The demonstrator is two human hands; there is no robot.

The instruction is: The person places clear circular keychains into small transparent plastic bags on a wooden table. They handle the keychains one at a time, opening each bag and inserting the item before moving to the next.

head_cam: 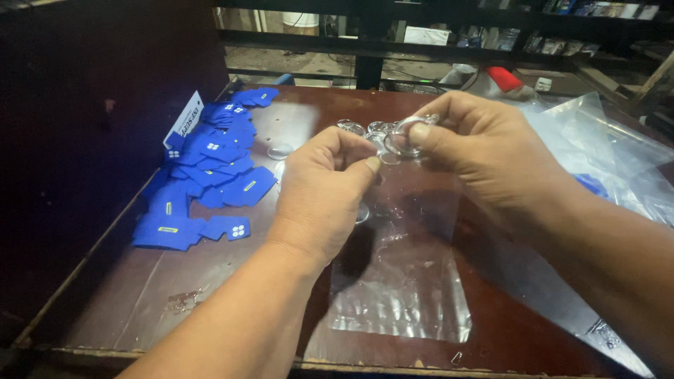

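Between the two hands, above a clear bag (400, 281), the left hand (323, 189) and right hand (484, 147) both pinch small clear discs (393, 137) (blue tags (210, 175) lie to the left).

Dim scene overall; left wall (77, 140) nearly black, no detail. Light comes from above and ahead, falling on the table (175, 281) centre. Strong white glare on the table top near the far edge and on the clear bag (400, 295), whose creases glint. Loose plastic (604, 154) at right washed pale by reflection. Left hand (326, 189) and right hand (477, 144) evenly lit, throwing soft shadows onto the bag and wood below. Blue tags (210, 175) saturated, sharp enough. Shelves (435, 35) at back murky and soft. Slight wide-angle stretch at the edges; forearms loom large in the lower corners. Mild noise in dark areas.
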